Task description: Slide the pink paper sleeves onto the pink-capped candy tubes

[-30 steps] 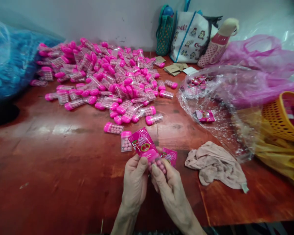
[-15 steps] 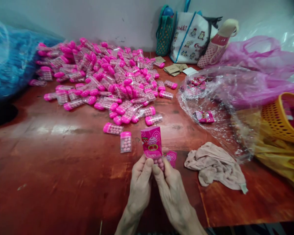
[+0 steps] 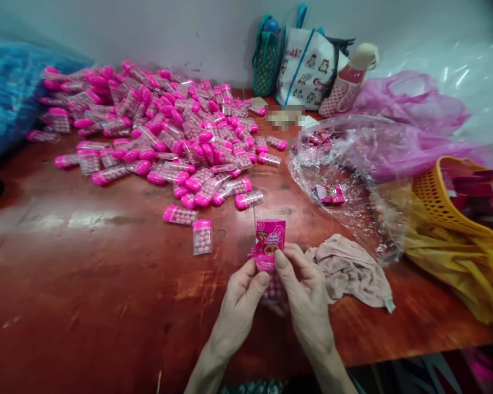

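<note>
Pinching a printed magenta wrapper (image 3: 270,232) and a clear plastic container of pink balls (image 3: 274,289) between left hand (image 3: 238,303) and right hand (image 3: 309,298), leaving lower balls uncovered; noting an unwrapped heap of clear, pink-capped containers (image 3: 180,131) at eleven o'clock. Finding more room over red tabletop (image 3: 106,284) toward nine o'clock, while meeting crumpled pale-pink cloth (image 3: 353,268) at three and table edge (image 3: 394,354) toward five.

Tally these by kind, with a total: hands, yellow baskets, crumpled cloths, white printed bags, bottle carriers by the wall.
Hands (left hand, right hand): 2
Yellow basket: 1
Crumpled cloth: 1
White printed bag: 1
Bottle carriers (teal, pink): 2
Total: 7
</note>
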`<action>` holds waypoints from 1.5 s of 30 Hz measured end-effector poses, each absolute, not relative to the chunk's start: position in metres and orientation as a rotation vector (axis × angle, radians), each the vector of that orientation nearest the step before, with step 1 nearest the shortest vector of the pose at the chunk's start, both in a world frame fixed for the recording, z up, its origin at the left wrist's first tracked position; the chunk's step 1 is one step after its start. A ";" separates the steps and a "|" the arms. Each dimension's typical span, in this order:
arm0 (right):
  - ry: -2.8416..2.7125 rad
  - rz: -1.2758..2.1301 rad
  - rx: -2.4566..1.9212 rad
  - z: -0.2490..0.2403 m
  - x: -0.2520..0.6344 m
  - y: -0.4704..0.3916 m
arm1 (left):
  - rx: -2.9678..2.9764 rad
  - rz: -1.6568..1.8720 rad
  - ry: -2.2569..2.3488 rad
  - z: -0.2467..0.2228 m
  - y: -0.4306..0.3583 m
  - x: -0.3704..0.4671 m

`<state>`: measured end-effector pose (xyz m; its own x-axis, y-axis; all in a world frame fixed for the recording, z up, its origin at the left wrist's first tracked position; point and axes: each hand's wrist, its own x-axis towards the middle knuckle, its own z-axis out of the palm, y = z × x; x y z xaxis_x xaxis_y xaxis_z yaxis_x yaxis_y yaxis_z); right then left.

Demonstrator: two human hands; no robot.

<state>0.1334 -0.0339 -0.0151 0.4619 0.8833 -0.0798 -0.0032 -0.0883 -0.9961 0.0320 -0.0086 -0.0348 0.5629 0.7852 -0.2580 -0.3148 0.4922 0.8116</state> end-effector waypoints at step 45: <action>-0.621 1.042 -1.583 -0.025 0.131 -0.038 | 0.954 0.750 0.924 -0.038 -0.014 0.038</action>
<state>0.1309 -0.0385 -0.0254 0.4778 0.8251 -0.3014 -0.1272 -0.2745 -0.9531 0.0380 -0.0143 -0.0381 0.4188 0.8528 -0.3119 -0.1294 0.3960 0.9091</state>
